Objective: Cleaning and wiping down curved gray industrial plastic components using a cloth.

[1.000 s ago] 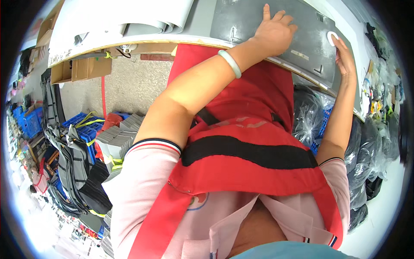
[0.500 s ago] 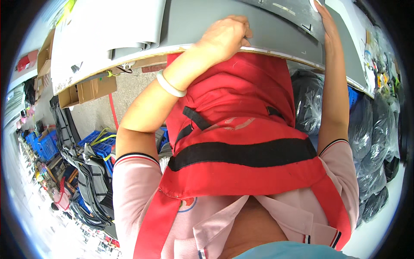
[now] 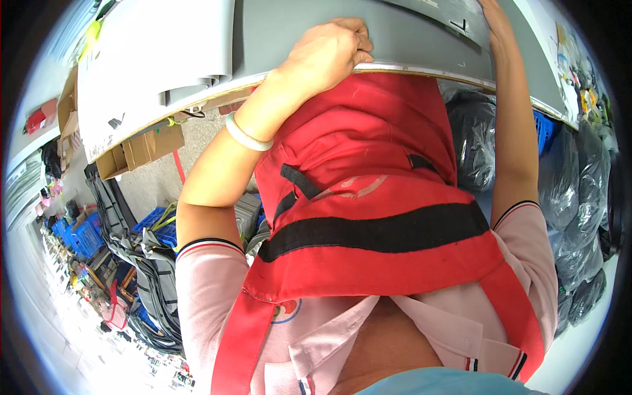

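A grey sheet [image 3: 276, 33] lies on the worktable, with its near side along the table's edge. My left hand [image 3: 332, 52] rests on it close to that edge, fingers curled in and closed; whatever they may pinch is hidden. On top of the sheet, at the upper right, is a smooth grey flat panel [image 3: 454, 14] with a short dark mark near its corner. My right hand [image 3: 497, 26] is against the right end of this panel. Its fingertips run out at the picture's top, so their grip does not show.
Left of the grey sheet lies a rolled pale sheet [image 3: 197, 39]. Under the table's left side stands an open cardboard box [image 3: 155, 146]. Bags of dark clear plastic [image 3: 477, 141] and a blue crate [image 3: 544, 131] stand below the right side. Blue crates [image 3: 82, 237] are farther left.
The view has shifted slightly. My left hand stays curled on the sheet by the edge. My right hand now sits higher, with its fingertips cut off, and the panel shows less.
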